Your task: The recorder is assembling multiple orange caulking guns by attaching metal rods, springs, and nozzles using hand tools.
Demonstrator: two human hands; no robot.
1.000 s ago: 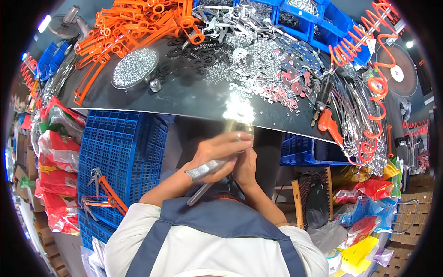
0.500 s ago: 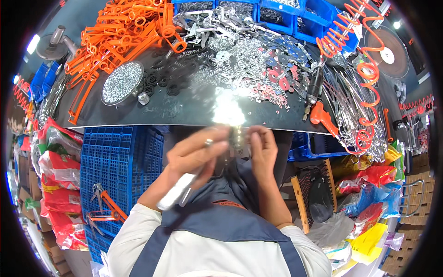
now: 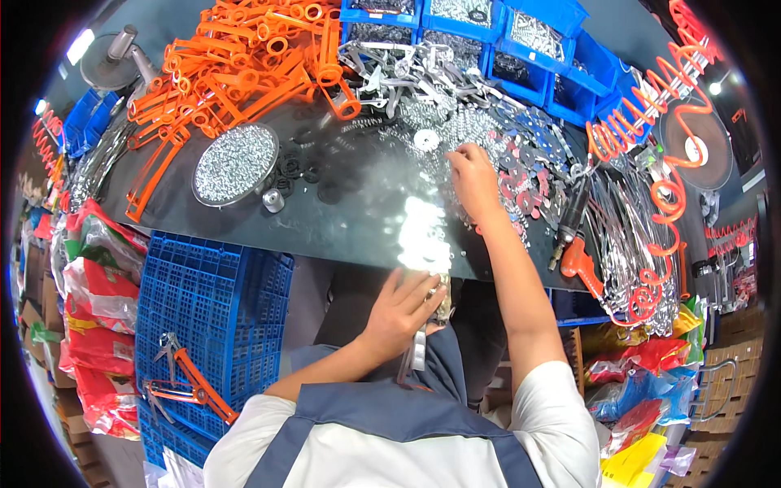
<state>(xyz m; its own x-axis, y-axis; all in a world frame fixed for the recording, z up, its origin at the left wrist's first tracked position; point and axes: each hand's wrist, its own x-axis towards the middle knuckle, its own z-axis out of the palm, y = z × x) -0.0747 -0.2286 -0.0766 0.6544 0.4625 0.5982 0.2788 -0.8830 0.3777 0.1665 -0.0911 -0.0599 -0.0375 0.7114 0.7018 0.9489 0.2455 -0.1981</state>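
Observation:
My left hand (image 3: 395, 319) lies over a shiny metal assembly at the table's near edge, its fingers stretched across the top. A silver lever (image 3: 419, 351) of that assembly hangs below the fingers, and its upper end is lost in glare. Out over the table, my right hand (image 3: 475, 185) is at the pile of small springs (image 3: 468, 126) and a round white washer (image 3: 425, 140). Its fingertips are pinched together; whatever is between them is too small to name. Red and dark washers (image 3: 521, 180) lie just right of that hand.
Orange frames (image 3: 244, 69) are heaped at the far left, beside a round dish of small silver parts (image 3: 236, 163). Blue bins (image 3: 533, 37) stand at the back. A black-and-orange air driver (image 3: 575, 256) and a red coiled hose (image 3: 667, 203) are on the right.
My right hand has gone from the metal assembly to the pile of springs and washers. My left hand stays with the assembly, now by the table edge. The view has shifted slightly.

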